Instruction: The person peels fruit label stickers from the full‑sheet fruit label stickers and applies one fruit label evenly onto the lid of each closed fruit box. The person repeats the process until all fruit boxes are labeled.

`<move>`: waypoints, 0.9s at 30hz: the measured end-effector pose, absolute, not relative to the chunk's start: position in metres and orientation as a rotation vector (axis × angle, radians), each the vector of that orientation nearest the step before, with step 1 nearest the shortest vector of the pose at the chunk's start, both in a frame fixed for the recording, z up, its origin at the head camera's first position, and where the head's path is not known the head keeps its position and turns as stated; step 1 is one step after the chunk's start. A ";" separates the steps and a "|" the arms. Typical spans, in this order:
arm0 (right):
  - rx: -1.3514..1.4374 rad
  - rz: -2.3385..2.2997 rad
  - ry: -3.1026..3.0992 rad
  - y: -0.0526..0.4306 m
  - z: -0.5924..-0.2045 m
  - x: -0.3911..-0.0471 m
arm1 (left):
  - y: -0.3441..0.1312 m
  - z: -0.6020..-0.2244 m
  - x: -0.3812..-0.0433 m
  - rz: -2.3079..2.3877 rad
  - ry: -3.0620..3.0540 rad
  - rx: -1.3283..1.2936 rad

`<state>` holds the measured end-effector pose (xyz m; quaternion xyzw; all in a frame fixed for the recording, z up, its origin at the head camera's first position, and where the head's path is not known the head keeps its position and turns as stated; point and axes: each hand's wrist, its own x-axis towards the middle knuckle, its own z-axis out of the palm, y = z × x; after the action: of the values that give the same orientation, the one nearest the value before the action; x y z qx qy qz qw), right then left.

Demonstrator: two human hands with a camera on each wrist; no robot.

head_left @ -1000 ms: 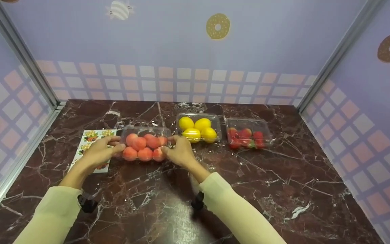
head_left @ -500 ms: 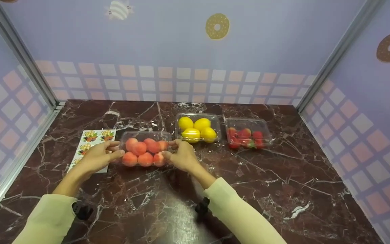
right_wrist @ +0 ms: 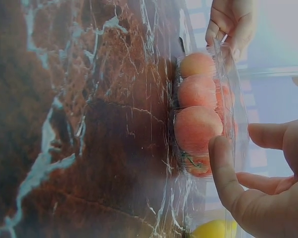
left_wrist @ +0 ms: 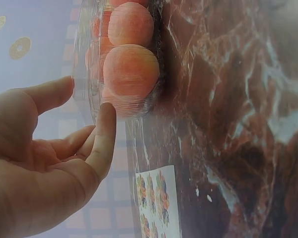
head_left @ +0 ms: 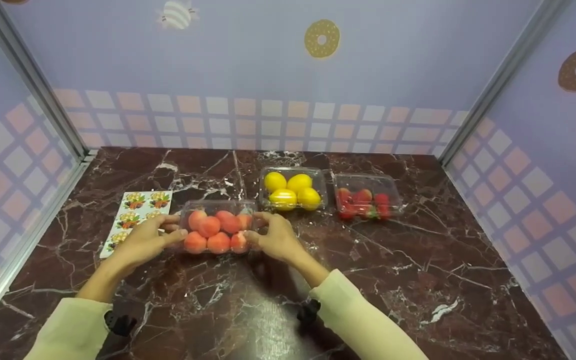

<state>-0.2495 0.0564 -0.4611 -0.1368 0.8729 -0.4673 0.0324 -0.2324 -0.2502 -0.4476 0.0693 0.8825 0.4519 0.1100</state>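
A clear plastic clamshell box [head_left: 218,204] of peaches [head_left: 209,226] sits on the dark marbled table, left of centre, its lid down. My left hand [head_left: 144,240] holds its left end and my right hand [head_left: 279,240] its right end, thumbs near the front corners and fingers farther back. In the left wrist view, the left hand's fingertips [left_wrist: 107,110] meet the ribbed plastic wall. From the right wrist view, the right hand's fingers [right_wrist: 223,163] bend about the box's end.
A clear box of lemons [head_left: 293,170] stands just behind and right of the peaches. Farther right is a clear box of strawberries [head_left: 368,180]. A sheet of fruit stickers [head_left: 128,217] lies flat beside my left hand. Patterned panels [head_left: 248,65] enclose the table's back and sides.
Both hands have drawn the peach box toward me, away from the back panel, and lately a little to the right. The lemon box, strawberry box and sticker sheet stay put.
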 end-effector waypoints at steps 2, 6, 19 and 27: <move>-0.428 -1.439 2.679 0.059 -0.461 -0.248 | -0.248 -0.447 -0.230 1.334 2.587 0.198; -0.457 -1.426 2.675 0.064 -0.463 -0.245 | -0.245 -0.447 -0.227 1.344 2.568 0.188; -0.455 -1.388 2.685 0.086 -0.463 -0.239 | -0.226 -0.448 -0.224 1.281 2.620 0.226; -0.414 -1.388 2.689 0.101 -0.463 -0.236 | -0.213 -0.449 -0.221 1.330 2.571 0.196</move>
<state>-0.2355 0.1012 -0.4629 -0.1354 0.8796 -0.4540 0.0439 -0.2211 -0.2129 -0.4495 0.0672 0.8798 0.4550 0.1201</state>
